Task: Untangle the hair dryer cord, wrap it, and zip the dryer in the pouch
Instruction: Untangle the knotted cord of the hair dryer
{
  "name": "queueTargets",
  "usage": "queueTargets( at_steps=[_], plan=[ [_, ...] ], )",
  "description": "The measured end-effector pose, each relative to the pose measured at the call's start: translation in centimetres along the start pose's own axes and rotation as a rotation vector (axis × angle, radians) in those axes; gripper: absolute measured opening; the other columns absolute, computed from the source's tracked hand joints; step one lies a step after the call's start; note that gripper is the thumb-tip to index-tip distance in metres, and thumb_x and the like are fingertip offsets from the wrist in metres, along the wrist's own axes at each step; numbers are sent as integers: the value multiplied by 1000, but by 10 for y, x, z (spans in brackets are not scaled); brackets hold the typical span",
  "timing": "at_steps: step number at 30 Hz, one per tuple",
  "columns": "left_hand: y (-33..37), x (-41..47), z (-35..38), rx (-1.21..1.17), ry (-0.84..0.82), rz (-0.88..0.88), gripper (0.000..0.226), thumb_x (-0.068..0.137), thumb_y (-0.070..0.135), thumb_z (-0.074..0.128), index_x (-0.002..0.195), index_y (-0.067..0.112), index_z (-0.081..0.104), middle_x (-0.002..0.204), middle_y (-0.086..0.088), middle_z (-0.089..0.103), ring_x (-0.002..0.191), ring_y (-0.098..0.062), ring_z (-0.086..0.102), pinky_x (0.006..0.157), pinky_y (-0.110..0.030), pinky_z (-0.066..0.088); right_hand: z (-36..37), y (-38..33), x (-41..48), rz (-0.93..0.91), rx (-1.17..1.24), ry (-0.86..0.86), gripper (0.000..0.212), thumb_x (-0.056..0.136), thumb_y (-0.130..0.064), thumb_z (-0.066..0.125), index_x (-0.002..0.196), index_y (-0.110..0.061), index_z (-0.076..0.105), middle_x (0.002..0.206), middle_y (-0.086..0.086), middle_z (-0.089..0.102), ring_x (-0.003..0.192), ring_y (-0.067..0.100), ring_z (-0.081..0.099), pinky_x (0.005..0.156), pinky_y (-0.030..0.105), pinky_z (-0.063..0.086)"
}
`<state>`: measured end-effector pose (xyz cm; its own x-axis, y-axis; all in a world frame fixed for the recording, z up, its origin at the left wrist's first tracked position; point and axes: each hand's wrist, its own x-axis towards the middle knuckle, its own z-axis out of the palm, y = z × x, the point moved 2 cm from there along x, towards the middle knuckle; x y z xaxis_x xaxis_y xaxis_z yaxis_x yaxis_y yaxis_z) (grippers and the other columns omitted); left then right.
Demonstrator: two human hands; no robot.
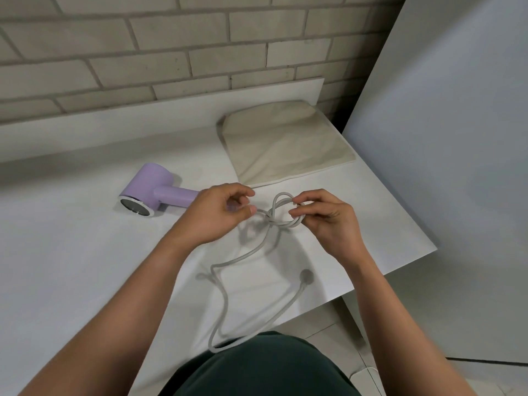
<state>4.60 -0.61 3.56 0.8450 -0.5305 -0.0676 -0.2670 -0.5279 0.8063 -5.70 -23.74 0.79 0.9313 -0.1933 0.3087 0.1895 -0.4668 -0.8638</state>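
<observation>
- Head view, centre of the frame: a person is working at the knot in the grey cord above a white table; the left hand is pinching the cord between thumb and forefinger just left of the knot, its other fingers curled; the right hand is pinching the loops at the knot's right side, fingertips pressed onto them.
- Lilac hair dryer is lying on its side at centre left, handle pointing toward the left hand; where the cord is joining the handle is hidden behind that hand.
- Beige pouch is lying flat at upper centre right, beyond the hands and apart from the dryer; its zip is not showing clearly.
- Slack cord is trailing down from the knot, looping near the bottom of the frame and ending at the round plug just right of centre.
- Doing this step well, as a judgement: the hands should be loosening rather than pulling apart, since tension would be tightening the knot; the right fingers should be widening one loop while the left is feeding slack in; the plug end, lying free, is looking like the end to pass back through.
- Risk, also judged: a hard tug could be dragging the dryer across the table.
</observation>
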Motion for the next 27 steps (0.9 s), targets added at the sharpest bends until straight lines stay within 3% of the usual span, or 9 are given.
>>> queueTargets(
  at_steps=[2,4,7,13,17,19,22,24,27],
  plan=[
    [4,9,10,195,-136,39,58,86,50,76,139,31,59,135,10,63,120,-7,59,104,-27,45,0,-1,0,-5,25,14,42,85,19,68,90,-20,82,110,-1,72,103,9,69,82,19,50],
    [9,15,22,314,-290,48,75,85,60,73,149,33,47,149,10,52,133,-11,52,110,-29,40,1,-1,0,-17,29,17,41,84,20,67,89,-18,82,111,-2,71,102,12,69,79,22,52],
    [10,21,35,330,-451,34,70,80,67,72,141,39,51,137,18,59,127,-10,55,109,-37,45,3,0,-2,-21,11,1,38,83,22,65,88,-11,82,110,1,71,100,7,68,76,16,48],
    [20,27,39,300,-264,110,40,78,37,79,116,26,72,105,11,73,101,-11,65,90,-39,54,-4,5,-6,17,-41,-8,43,83,22,63,89,-16,82,110,-2,70,103,8,68,81,18,52],
    [19,25,42,381,-129,156,40,76,21,71,115,22,74,98,4,72,95,-21,65,82,-39,54,-13,-2,2,53,-185,-110,47,81,17,57,89,-22,82,105,-10,72,94,10,68,79,25,52],
    [17,23,43,420,-109,197,34,77,18,68,110,22,75,94,3,70,92,-23,63,79,-39,52,-15,-10,6,108,-196,-120,40,86,8,57,99,-22,80,98,-11,74,93,10,69,84,29,55],
    [13,19,45,465,-131,256,20,80,18,64,98,21,73,85,3,65,86,-22,60,76,-41,50,-8,-21,17,230,-217,-190,29,96,-21,64,122,-32,71,86,-12,74,88,7,69,87,30,55],
    [10,16,44,479,-129,297,15,83,18,61,94,19,71,80,2,61,83,-21,58,74,-41,49,-1,-22,24,175,-409,-274,43,95,-37,69,137,-35,62,97,-16,67,89,8,66,90,35,54],
    [8,13,40,436,-95,310,18,86,19,62,100,19,73,85,2,65,86,-19,58,75,-39,48,13,-16,31,129,-541,-441,51,92,-32,71,142,-33,59,131,-7,54,112,16,57,101,37,48]
  ],
)
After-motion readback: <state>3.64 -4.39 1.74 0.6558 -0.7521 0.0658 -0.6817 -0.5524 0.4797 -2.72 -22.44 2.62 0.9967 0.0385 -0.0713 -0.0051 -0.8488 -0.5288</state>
